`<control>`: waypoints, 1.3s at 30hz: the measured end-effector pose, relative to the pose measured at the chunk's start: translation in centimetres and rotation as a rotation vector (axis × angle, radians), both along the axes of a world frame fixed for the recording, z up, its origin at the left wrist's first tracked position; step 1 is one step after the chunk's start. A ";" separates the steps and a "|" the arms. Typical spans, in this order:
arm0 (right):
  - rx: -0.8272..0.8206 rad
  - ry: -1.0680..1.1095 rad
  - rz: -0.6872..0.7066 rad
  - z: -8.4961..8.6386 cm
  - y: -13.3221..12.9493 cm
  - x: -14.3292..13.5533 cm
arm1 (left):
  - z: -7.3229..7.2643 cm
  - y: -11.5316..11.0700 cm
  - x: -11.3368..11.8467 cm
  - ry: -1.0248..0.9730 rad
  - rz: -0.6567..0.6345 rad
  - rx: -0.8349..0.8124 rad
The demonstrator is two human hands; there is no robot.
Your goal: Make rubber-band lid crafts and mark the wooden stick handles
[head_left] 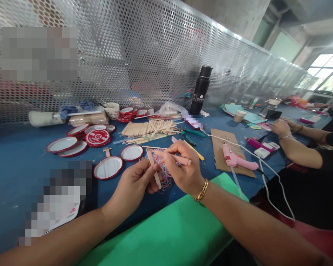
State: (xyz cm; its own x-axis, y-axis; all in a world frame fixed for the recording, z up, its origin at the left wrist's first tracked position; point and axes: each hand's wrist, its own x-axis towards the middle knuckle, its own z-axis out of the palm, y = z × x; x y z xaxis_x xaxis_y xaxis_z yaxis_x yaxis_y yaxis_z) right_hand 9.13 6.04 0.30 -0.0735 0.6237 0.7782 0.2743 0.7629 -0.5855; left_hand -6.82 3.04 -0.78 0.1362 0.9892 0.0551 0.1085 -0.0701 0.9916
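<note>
My left hand [144, 175] pinches a flat wooden stick [152, 162], which stands tilted between thumb and fingers. In my right hand [181, 168] is a pinkish pen [184, 160], its tip close to the upper part of the stick. Beneath both hands lies a tangle of multicoloured thread [167, 179]. Left of them, a round red-rimmed lid [108, 168] has a short wooden piece at its top, and another lid [131, 152] sits beside it. A pile of wooden sticks [147, 127] lies behind my hands.
Stacked red lids [97, 136] are at the left. A black bottle [201, 90] stands by the perforated metal screen [155, 55]. At the right are a pink glue gun [235, 159] on cardboard [218, 147], a white cable and another person's hands [281, 127]. Green cloth [166, 236] lies in front.
</note>
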 end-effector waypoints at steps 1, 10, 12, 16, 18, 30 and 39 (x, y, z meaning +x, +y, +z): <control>-0.004 0.005 -0.010 0.0 0.0 0.0 | 0.0 0.0 0.0 -0.003 0.002 -0.005; 0.015 -0.001 0.030 0.0 0.0 -0.1 | 0.0 0.1 0.0 0.012 -0.007 0.022; 0.007 0.012 0.006 0.1 0.0 -0.1 | -0.1 0.1 0.0 0.008 -0.009 0.013; 0.005 0.013 0.022 0.1 -0.1 -0.1 | -0.1 0.0 0.0 0.003 -0.008 0.008; 0.004 -0.001 0.038 0.2 0.0 -0.1 | 0.0 0.0 0.1 0.008 -0.004 0.009; 0.005 -0.005 0.033 0.1 -0.1 -0.1 | 0.2 0.0 0.1 0.019 -0.004 0.017; 0.006 0.009 0.031 0.3 0.0 -0.1 | 0.3 -0.1 0.1 0.014 0.003 0.004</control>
State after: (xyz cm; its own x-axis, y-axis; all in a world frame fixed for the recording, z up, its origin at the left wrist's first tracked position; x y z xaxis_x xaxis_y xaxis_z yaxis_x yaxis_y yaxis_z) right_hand 9.03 6.06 0.57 -0.0857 0.6168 0.7824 0.2448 0.7743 -0.5836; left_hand -6.68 2.96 -0.50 0.1342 0.9893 0.0574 0.1226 -0.0740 0.9897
